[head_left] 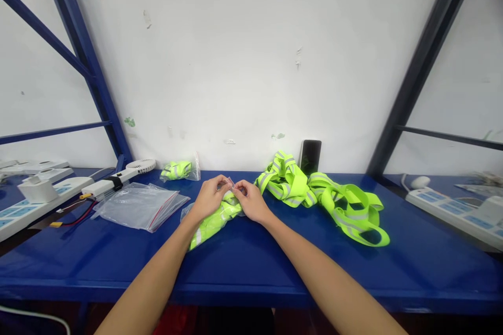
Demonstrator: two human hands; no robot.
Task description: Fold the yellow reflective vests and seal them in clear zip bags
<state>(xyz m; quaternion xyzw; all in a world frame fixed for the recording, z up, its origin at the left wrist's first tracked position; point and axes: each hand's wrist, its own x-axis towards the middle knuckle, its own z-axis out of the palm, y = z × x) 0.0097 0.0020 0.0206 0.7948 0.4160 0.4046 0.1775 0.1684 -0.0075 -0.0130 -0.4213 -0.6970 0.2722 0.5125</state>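
Note:
My left hand [212, 197] and my right hand [250, 199] meet at the mid-table, fingertips pinching the top edge of a clear plastic zip bag [184, 211]. Inside that bag lies a folded neon-yellow reflective strap [214, 225] with silver stripes. Part of the bag's mouth is hidden behind my fingers. To the right of my right hand is a heap of loose reflective straps [285, 180], and a second loose bundle [353, 209] spreads further right. A stack of flat clear zip bags [137, 204] lies left of my left hand.
A filled bag [176, 169] sits at the back left. A white handheld fan [118, 180] and power strip [43, 204] are on the left. A dark phone [310, 156] leans on the wall. Another power strip [456, 214] is at right. Blue frame posts [94, 73] flank the blue table [251, 267].

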